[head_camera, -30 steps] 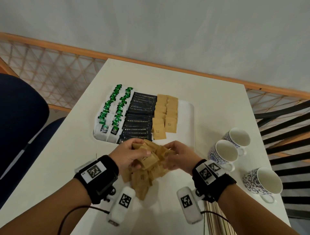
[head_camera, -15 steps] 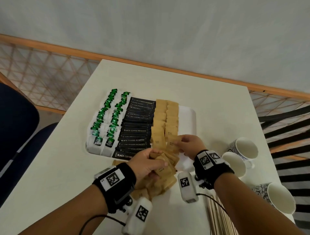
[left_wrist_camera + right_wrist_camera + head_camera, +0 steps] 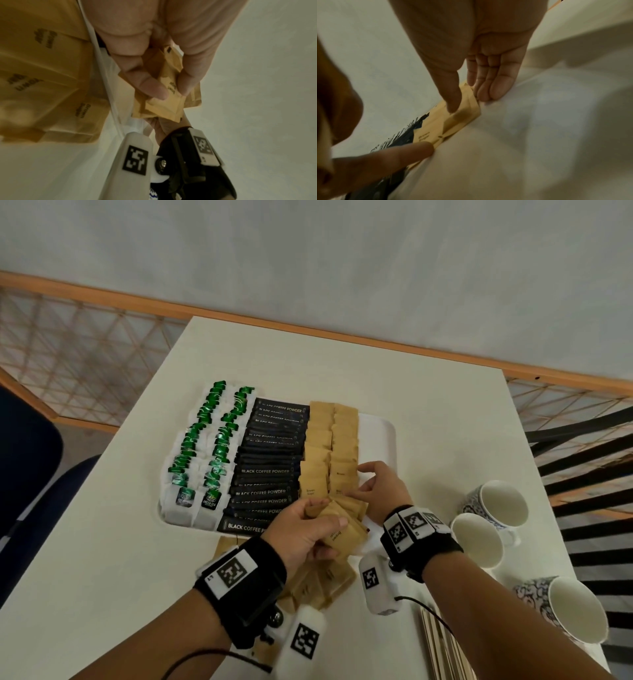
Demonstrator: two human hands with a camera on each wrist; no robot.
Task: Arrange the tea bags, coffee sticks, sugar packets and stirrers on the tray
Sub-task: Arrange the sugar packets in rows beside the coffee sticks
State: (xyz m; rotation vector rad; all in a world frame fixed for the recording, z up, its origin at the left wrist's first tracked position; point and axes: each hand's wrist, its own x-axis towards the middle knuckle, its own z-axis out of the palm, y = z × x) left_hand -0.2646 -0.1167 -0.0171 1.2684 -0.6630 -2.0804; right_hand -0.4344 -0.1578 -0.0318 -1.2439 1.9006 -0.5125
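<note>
Holding: left hand (image 3: 305, 534) curls thumb and fingers around a fanned bunch of brown paper sugar packets (image 3: 342, 534) just over the near rim of the white rectangular tray (image 3: 383, 436).
Loose pile: more tan sugar packets (image 3: 318, 583) lie heaped on the white table (image 3: 102, 542) under the left wrist; thin pale wooden stirrers (image 3: 442, 642) lie at the near right edge, not yet on the tray.
Placing: right hand (image 3: 383, 491) has straight, relaxed fingers touching the nearest packet of the tray's right-hand sugar column (image 3: 344, 446), gripping nothing.
Risk: the held bunch is fanned and loosely pinched, so packets could slide out onto the overlapped rows; a nudge from the right fingertips could skew the column, since the packets are light and merely overlap.
Look: flat, square, matte sachets printed "Brown Sugar".
Farther: black coffee sticks (image 3: 270, 470) and green-tagged tea bags (image 3: 202, 460) fill the tray's left; three patterned white mugs (image 3: 496, 505) stand right.
</note>
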